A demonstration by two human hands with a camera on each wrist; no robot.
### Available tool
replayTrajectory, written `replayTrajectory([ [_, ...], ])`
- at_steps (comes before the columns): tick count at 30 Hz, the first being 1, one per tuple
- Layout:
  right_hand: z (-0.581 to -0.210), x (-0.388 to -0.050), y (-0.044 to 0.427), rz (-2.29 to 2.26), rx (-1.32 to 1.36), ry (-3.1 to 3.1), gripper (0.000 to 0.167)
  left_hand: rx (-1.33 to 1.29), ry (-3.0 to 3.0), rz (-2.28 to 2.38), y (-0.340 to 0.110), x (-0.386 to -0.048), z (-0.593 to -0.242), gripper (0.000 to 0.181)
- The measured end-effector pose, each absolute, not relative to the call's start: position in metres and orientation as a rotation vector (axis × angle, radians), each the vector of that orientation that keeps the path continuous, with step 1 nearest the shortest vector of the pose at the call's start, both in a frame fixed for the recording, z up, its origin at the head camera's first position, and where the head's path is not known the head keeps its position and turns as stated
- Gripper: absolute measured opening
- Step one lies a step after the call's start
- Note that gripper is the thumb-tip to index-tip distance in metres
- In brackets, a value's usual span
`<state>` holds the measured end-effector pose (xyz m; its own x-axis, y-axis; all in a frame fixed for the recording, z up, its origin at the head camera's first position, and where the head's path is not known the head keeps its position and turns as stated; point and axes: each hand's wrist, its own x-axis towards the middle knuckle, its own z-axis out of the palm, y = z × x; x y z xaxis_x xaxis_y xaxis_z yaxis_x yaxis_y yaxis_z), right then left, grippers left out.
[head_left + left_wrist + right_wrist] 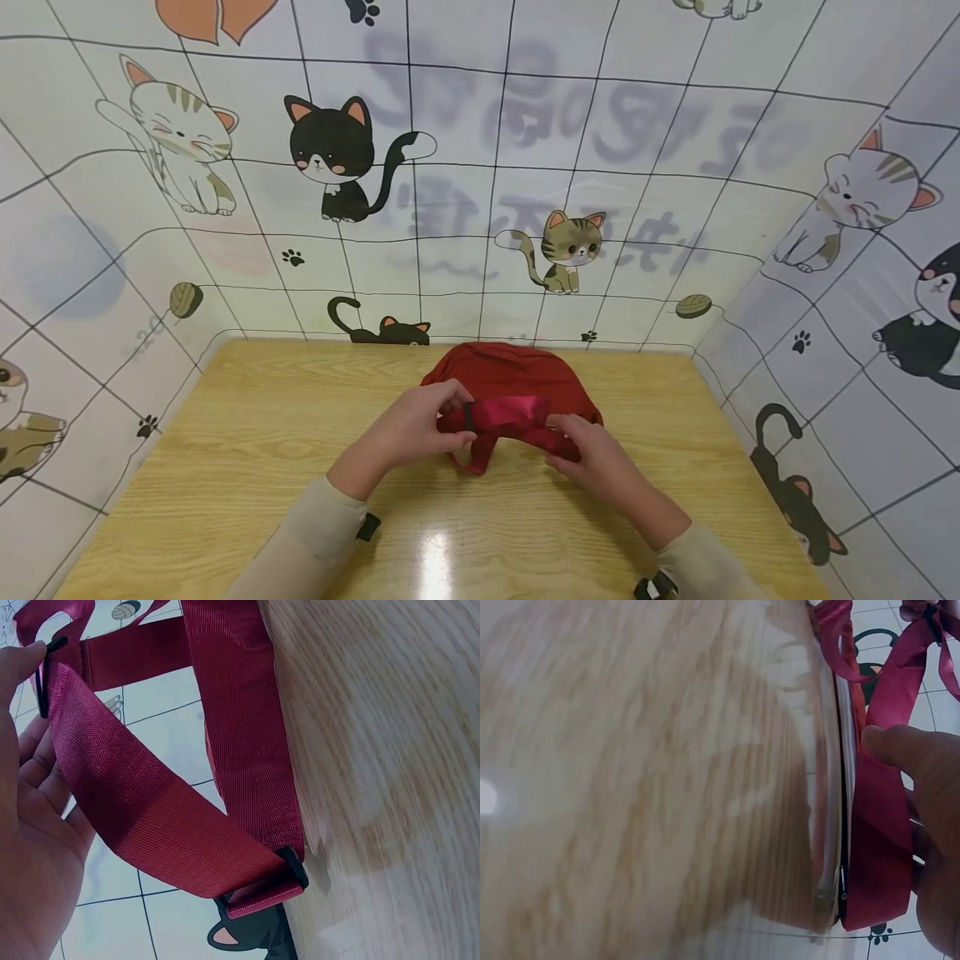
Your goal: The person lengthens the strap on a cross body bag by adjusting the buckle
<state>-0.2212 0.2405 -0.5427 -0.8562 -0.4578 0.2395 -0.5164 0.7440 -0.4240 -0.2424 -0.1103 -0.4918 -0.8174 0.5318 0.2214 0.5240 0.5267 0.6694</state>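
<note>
A red bag (502, 371) with a curved top lies at the far side of the table, and its wide red strap (510, 414) is raised in front of it. My left hand (411, 427) pinches the strap at a black buckle (43, 682), thumb on the buckle. From there the strap loops down to a black slider (298, 868) in the left wrist view. My right hand (600, 457) pinches another stretch of the strap, its thumb (892, 746) flat on the webbing. Beside it the bag's zipper (843, 881) shows. Some fingers of both hands are hidden behind the strap.
The bag rests on a light wood-grain table (300, 392). A white wall covering (465, 192) with grid lines and cartoon cats rises directly behind the table, with side panels at left and right.
</note>
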Motion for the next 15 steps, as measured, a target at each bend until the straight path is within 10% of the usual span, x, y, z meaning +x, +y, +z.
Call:
replayTrajectory([
  [15,-0.552,-0.232,0.256,0.455,1.019,-2.751,0.061,0.931,2.742,1.161,-0.111,-0.244,-0.493,0.04],
])
